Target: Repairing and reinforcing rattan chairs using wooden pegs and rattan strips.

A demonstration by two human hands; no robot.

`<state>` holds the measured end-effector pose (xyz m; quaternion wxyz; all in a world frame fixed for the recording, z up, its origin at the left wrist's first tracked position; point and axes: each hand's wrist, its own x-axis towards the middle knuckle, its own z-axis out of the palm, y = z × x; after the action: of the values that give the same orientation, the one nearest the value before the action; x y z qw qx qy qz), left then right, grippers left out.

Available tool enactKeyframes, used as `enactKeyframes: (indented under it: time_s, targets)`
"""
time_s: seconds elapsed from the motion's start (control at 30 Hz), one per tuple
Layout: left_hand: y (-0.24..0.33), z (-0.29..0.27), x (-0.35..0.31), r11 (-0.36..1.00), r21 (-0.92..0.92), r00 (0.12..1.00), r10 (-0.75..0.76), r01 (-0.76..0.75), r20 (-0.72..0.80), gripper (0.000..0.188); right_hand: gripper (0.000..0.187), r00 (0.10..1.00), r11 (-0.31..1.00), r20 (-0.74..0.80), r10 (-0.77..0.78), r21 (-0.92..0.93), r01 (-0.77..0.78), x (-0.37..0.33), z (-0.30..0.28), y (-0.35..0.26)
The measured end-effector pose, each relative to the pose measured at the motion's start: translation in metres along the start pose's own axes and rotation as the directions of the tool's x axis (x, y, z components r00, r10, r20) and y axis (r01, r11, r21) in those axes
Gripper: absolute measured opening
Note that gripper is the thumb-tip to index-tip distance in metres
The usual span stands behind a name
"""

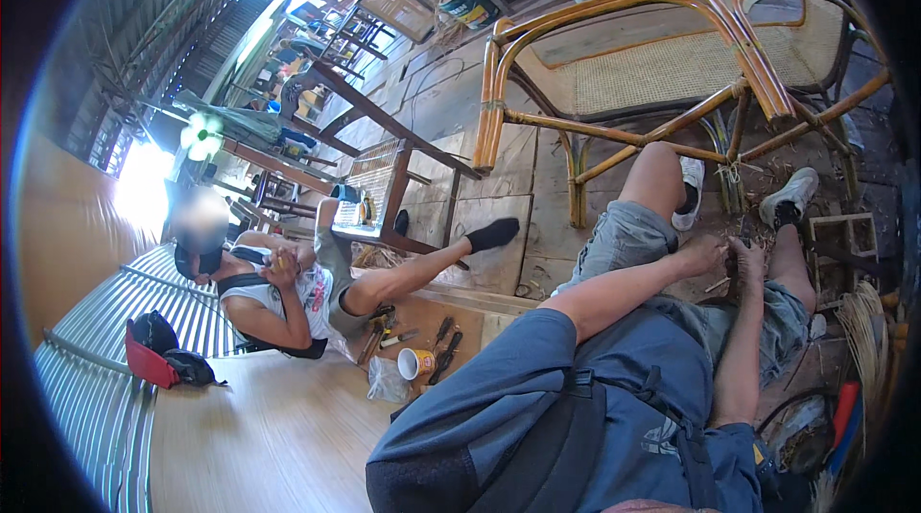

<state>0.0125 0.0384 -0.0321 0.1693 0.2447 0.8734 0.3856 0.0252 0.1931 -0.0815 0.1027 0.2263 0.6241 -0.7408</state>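
From the head camera, the person's left hand and right hand meet between the knees, fingers curled shut around what may be a thin strip of cane; it is too small to be sure. Just beyond the fingertips stands a rattan chair. Well left of them sits another person.

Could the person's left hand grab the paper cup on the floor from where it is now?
Probably not without shifting. The left hand is up by the knees, close to the right hand, busy there. The cup sits far off to the left beside pliers. Nothing blocks it; it just looks too far.
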Motion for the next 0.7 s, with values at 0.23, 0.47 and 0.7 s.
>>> enactKeyframes:
  time_s: [0.23, 0.47, 0.7]
  targets:
    - [-0.022, -0.007, -0.009, 0.709, 0.546, 0.886, 0.439, -0.446, 0.153, 0.025, 0.017, 0.962, 0.95, -0.256, -0.098, 0.263, 0.167, -0.007, -0.02, -0.016]
    - [0.018, -0.071, -0.028, 0.948, -0.071, 0.935, -0.29, 0.309, 0.204, 0.033, 0.018, 0.961, 0.655, -0.239, 0.139, 0.75, 0.092, -0.002, -0.027, -0.027]
    - [0.079, -0.037, 0.009, 0.869, -0.495, 0.99, -0.066, -0.004, -0.124, 0.026, 0.02, 0.975, 0.695, -0.132, 0.177, 0.718, -0.029, -0.028, 0.01, -0.008]
